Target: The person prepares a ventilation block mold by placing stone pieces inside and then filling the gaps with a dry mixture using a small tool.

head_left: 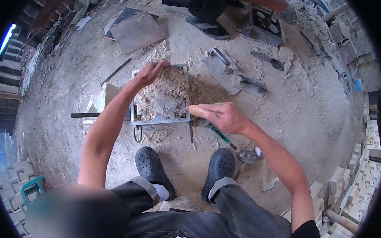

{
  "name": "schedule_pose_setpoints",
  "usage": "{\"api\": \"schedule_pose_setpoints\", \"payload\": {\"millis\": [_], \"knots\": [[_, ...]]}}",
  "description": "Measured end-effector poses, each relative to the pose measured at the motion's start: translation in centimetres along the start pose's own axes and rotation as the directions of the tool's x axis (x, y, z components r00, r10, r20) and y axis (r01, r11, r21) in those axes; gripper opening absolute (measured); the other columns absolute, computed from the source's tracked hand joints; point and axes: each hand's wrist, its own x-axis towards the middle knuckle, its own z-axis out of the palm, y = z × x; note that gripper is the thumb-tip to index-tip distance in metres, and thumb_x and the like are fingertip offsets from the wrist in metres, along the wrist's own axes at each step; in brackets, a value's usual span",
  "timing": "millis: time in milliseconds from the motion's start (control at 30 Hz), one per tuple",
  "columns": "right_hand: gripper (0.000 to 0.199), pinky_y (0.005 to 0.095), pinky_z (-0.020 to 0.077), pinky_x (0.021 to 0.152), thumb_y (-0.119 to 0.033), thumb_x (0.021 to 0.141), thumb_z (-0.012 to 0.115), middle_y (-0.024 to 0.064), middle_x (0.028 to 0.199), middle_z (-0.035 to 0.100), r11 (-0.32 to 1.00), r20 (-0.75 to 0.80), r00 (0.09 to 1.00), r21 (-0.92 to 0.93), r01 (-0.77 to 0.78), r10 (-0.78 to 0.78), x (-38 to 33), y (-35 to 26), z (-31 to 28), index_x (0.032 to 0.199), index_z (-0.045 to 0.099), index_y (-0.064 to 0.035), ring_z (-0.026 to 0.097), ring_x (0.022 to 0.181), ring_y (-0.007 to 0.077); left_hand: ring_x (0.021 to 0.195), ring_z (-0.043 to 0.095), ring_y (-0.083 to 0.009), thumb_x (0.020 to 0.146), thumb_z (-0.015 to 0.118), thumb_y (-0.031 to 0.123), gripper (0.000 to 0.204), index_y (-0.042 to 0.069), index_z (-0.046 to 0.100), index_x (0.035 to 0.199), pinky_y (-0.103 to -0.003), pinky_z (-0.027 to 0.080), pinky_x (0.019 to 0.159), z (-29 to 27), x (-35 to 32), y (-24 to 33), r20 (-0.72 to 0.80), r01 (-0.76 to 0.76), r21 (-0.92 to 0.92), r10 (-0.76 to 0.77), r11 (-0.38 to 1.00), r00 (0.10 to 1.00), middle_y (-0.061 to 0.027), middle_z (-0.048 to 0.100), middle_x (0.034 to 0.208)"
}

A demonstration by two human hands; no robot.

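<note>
I have the right hand (228,118) wrapped around a pale wooden handle (200,112), thumb and fingers pinching it, just outside the near right corner of a metal box (161,121). The handle points left, toward a grey, tuft-like patch lying on the sandy fill (161,85) inside; the two look like one brush, though I can't make out the join clearly. My left hand (149,74) is at the far side of the box, fingers stretched out together along the rim and not spread — whether they grip it or only rest there, I can't tell.

The box sits on the dusty ground (68,141), ahead of my two dark clogs (150,165), its fill crumbly and heaped toward the far end. A wire loop (138,134) hangs from its near left side, and a dark bar (99,115) sticks out to the left.

To the right of the box lie flat metal tools (248,84) and a small trowel (269,60); a green strip (221,134) is nearer me, below my right hand. Flat boards (138,32) overlap beyond the box on the left. At the top, a co-worker (209,7) in sandals reaches right — over a second box (272,41) with round pale shapes in it.
</note>
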Motion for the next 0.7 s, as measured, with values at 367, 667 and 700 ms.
{"api": "schedule_pose_setpoints", "payload": {"millis": [367,667,700], "knots": [[0.035,0.0403,0.0547,0.068,-0.021,0.095,0.064,0.0152,0.089,0.070,0.944,-0.058,0.957,-0.191,0.269,-0.284,-1.2,0.9,-2.0,0.127,0.069,-0.0093,0.068,0.074,0.0320,0.133,0.053,-0.0393,0.105,0.034,0.058,0.067,0.007,0.059,0.140,-0.046,0.037,0.114,2.1,3.1,5.1,0.174,0.076,0.091,-0.091,0.993,0.981,-0.0256,0.059,0.138],[0.035,0.0347,0.0567,0.079,-0.008,0.093,0.067,0.0195,0.110,0.072,0.996,-0.252,0.963,-0.047,0.082,-0.091,-9.8,2.5,-1.1,0.126,0.067,0.0035,0.072,0.091,0.0277,0.153,0.009,-0.0481,0.095,0.036,0.076,0.116,-0.022,0.007,0.150,-0.050,0.011,0.126,12.4,-5.2,4.8,-0.358,0.340,0.427,-0.188,0.838,0.915,-0.0408,0.012,0.159],[0.035,0.0341,0.0563,0.081,-0.008,0.094,0.067,0.0206,0.111,0.072,0.999,-0.258,0.966,-0.036,0.021,-0.029,-10.7,2.8,-1.5,0.126,0.066,0.0042,0.072,0.094,0.0265,0.153,0.007,-0.0476,0.094,0.038,0.078,0.120,-0.022,0.003,0.150,-0.049,0.007,0.126,12.8,-5.3,6.2,-0.352,0.341,0.452,-0.187,0.824,0.917,-0.0398,0.010,0.160]]}}
